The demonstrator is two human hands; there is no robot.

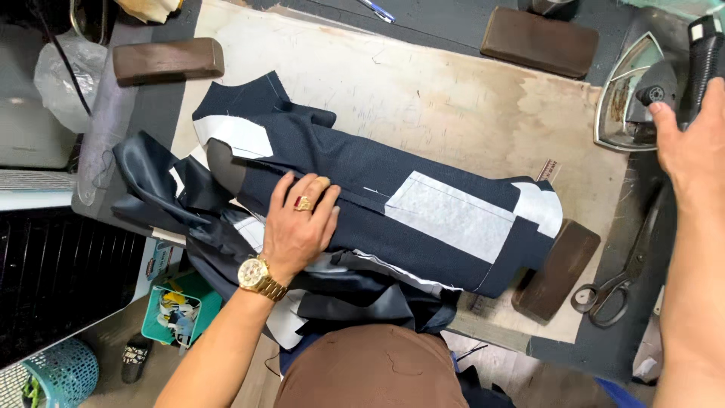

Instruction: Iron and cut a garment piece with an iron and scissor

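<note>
A dark navy garment piece (393, 196) with white interfacing patches lies draped over a padded pressing form on the work board. My left hand (298, 223), wearing a ring and a gold watch, presses flat on the fabric near its middle, fingers together. My right hand (691, 147) reaches to the far right and grips the black handle of an iron (642, 91) that stands tilted on its rest. The iron's soleplate faces left.
Wooden pressing blocks sit at the top left (168, 60), top right (540, 41) and under the form's right end (555, 268). Scissors (615, 283) lie at the right edge. A pen (375, 10) lies at the top. Baskets (177, 310) stand on the floor at left.
</note>
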